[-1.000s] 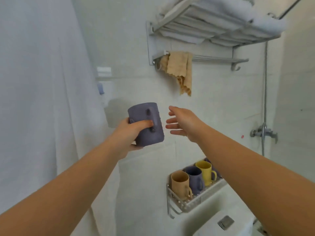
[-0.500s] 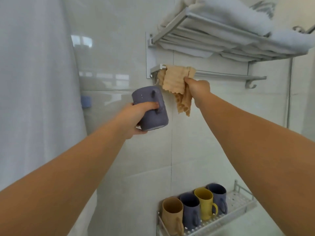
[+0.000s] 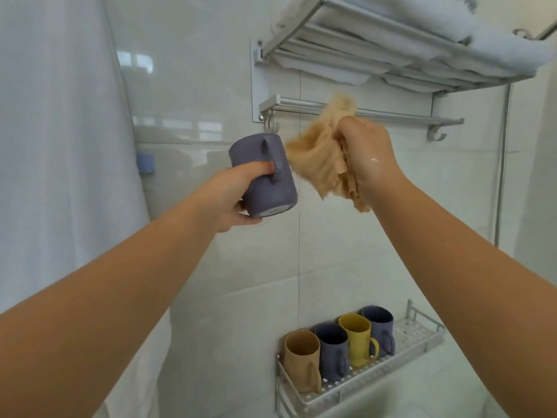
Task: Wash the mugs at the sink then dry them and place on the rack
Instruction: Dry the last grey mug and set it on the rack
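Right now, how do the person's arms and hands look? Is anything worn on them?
Both arms are bare as far as the picture shows: no sleeves, no gloves. The left hand shows no ring, watch or band on the parts in view. The right hand has none either, and its back is wet, with small shiny water drops. Both forearms run to the lower edge of the picture, and no marks or tattoos show on them.

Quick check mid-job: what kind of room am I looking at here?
Most likely a bathroom: glossy tiled walls, a wall-mounted towel rack stacked with white towels, and a white curtain on the left, probably a shower curtain.
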